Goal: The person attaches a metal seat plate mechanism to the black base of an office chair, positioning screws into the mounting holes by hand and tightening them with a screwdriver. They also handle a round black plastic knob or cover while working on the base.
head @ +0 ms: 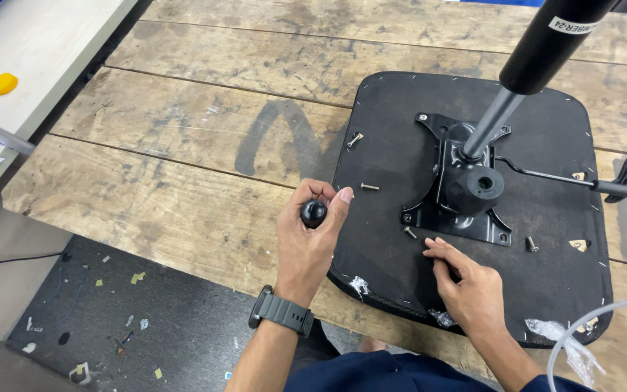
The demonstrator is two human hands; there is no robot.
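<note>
Wooden bench (205, 145); left hand (312, 236) hides knob (313, 212), possibly screwdriver handle.

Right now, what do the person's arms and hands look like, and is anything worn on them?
Both hands are bare, without gloves. The left hand has a dark grey watch with a ribbed strap on its wrist. The right hand wears nothing visible. Both forearms are bare; no sleeves reach them.
</note>
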